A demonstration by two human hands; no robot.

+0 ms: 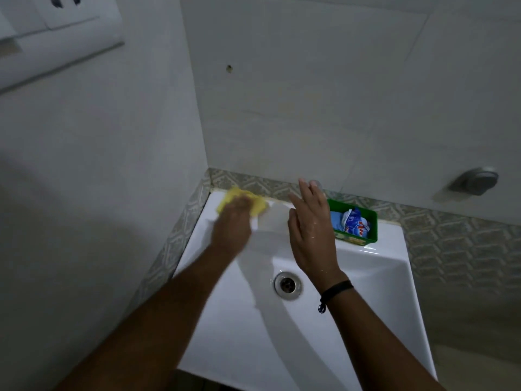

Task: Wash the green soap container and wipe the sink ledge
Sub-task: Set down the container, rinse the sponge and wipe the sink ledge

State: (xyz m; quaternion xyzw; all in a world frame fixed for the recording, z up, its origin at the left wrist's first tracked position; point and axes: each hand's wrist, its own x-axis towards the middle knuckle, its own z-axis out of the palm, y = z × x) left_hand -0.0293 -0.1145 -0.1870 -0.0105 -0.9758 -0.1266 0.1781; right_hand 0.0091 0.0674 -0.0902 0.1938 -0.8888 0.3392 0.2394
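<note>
Green soap container [355, 224] on sink ledge [277, 214] holds blue-white packet [351, 221]

Two hands: left hand [231, 227] at 10 o'clock of the drain [288, 284], right hand [311, 230] at 1 o'clock. One yellow cloth [255, 203], one green container [369, 221], one sink [375, 292]. One blue packet [351, 222], one wristband [337, 289].

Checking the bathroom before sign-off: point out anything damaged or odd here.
A small dark hole mars the wall tile above the sink. Nothing else stands out: the green container sits upright on the back ledge, holding packets.
</note>
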